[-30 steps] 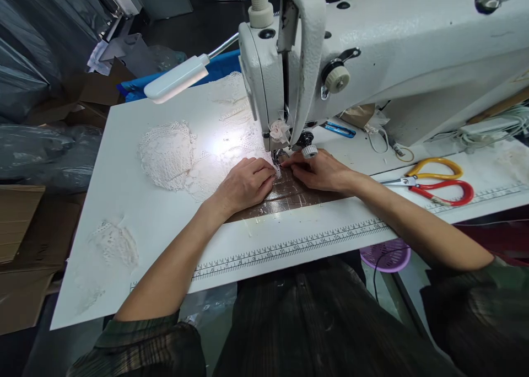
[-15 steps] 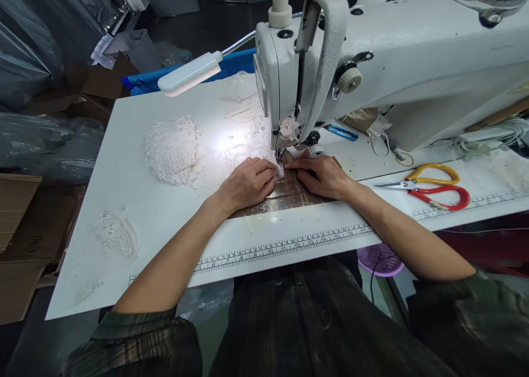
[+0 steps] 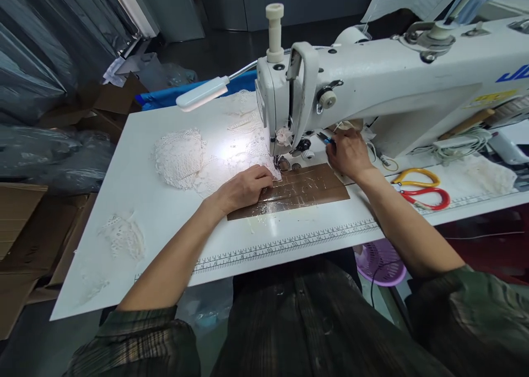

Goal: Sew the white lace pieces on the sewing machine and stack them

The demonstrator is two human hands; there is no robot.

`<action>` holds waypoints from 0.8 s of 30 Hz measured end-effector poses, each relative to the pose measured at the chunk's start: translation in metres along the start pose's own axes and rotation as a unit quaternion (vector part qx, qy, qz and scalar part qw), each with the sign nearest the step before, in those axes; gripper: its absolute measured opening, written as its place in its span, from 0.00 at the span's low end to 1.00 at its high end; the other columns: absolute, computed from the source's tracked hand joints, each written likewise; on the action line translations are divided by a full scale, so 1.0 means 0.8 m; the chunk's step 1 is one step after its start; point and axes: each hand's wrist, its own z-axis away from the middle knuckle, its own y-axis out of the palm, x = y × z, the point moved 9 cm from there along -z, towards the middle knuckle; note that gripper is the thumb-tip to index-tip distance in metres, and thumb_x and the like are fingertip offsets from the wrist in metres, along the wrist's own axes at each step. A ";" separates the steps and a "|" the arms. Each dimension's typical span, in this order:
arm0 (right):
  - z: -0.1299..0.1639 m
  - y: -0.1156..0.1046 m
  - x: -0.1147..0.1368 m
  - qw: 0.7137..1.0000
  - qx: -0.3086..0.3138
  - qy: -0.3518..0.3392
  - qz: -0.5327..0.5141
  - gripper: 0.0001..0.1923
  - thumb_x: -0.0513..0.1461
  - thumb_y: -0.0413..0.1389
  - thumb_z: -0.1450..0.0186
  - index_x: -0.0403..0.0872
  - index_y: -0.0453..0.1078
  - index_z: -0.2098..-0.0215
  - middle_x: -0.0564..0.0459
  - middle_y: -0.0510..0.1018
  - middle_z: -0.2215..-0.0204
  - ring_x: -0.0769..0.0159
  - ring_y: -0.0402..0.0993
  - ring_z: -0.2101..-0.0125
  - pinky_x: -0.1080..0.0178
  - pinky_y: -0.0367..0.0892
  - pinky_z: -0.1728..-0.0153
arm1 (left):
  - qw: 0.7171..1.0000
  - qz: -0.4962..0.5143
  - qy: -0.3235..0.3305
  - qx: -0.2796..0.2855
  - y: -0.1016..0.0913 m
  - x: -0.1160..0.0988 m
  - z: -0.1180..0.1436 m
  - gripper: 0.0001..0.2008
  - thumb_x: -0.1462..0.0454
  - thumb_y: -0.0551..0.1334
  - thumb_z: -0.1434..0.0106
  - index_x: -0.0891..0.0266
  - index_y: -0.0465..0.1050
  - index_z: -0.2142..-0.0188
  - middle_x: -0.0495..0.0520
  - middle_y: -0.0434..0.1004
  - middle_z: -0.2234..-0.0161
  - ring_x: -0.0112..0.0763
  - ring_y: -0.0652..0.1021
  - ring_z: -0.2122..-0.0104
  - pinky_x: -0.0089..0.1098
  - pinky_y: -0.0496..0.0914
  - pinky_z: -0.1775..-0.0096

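1. A white metal sewing machine (image 3: 392, 85) stands over a white tabletop (image 3: 128, 173), with a small pale fabric rose (image 3: 284, 136) on its needle end.
2. White patterned lace fabric (image 3: 248, 151) lies with one edge at the machine's presser foot and spreads to the left of it; a thicker, rounded lace pile (image 3: 177, 156) adjoins it, farther left of the machine.
3. The left hand (image 3: 246, 187) is just left of the machine's needle, its bent fingers touching the lace edge. Whether they pinch it or only press it down, I cannot tell.
4. The right hand (image 3: 349, 152) is under the machine's arm, right of the needle. Its fingers touch small blue thread snips with dark blades (image 3: 324, 138), which point towards the needle; the hand hides the handles, so I cannot tell whether it grasps them.
5. A shiny brown rectangular sheet (image 3: 306, 187), strewn with thread scraps, lies on the near side of the machine's needle, partly beneath the left hand.
6. Metal scissors with one yellow and one red handle loop (image 3: 425, 190) lie in front of the machine's body, beyond the right forearm.
7. A slim white lamp (image 3: 202, 94) hangs left of the machine, lighting the lace.
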 end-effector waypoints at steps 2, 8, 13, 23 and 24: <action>-0.002 -0.002 0.002 1.000 0.009 0.008 -0.002 0.13 0.40 0.48 0.33 0.44 0.74 0.67 0.33 0.75 0.62 0.45 0.71 0.59 0.45 0.67 0.59 | 1.000 0.017 0.008 -0.017 0.001 0.004 -0.001 0.17 0.74 0.50 0.34 0.62 0.77 0.65 0.59 0.81 0.56 0.33 0.79 0.58 0.38 0.79 0.58; 0.028 -0.034 0.010 0.998 0.026 0.010 -0.058 0.13 0.44 0.47 0.31 0.47 0.67 0.69 0.41 0.75 0.72 0.55 0.72 0.71 0.55 0.64 0.70 | 0.992 0.086 -0.051 -0.074 -0.005 0.012 -0.008 0.11 0.70 0.58 0.35 0.62 0.78 0.57 0.57 0.83 0.59 0.33 0.81 0.59 0.42 0.79 0.56; 0.096 -0.018 0.053 0.956 0.171 -0.068 -0.230 0.14 0.49 0.44 0.29 0.49 0.62 0.60 0.52 0.76 0.77 0.62 0.71 0.78 0.61 0.64 0.75 | 0.952 0.175 -0.225 -0.114 -0.001 0.047 -0.007 0.08 0.62 0.68 0.38 0.63 0.74 0.63 0.53 0.82 0.67 0.28 0.80 0.68 0.32 0.77 0.66; 0.068 0.018 0.126 0.984 0.120 -0.133 -0.016 0.25 0.51 0.36 0.25 0.47 0.69 0.63 0.45 0.79 0.72 0.59 0.72 0.76 0.60 0.53 0.75 | 0.849 0.421 -0.307 -0.094 0.027 0.090 -0.002 0.15 0.63 0.70 0.41 0.61 0.65 0.61 0.52 0.82 0.69 0.30 0.82 0.67 0.33 0.77 0.62; 0.064 0.022 0.127 0.984 0.122 -0.126 -0.008 0.25 0.51 0.37 0.25 0.47 0.70 0.63 0.45 0.80 0.71 0.59 0.72 0.76 0.60 0.52 0.76 | 0.840 0.436 -0.310 -0.090 0.029 0.091 -0.002 0.16 0.63 0.71 0.42 0.61 0.64 0.62 0.52 0.81 0.70 0.29 0.82 0.67 0.33 0.77 0.63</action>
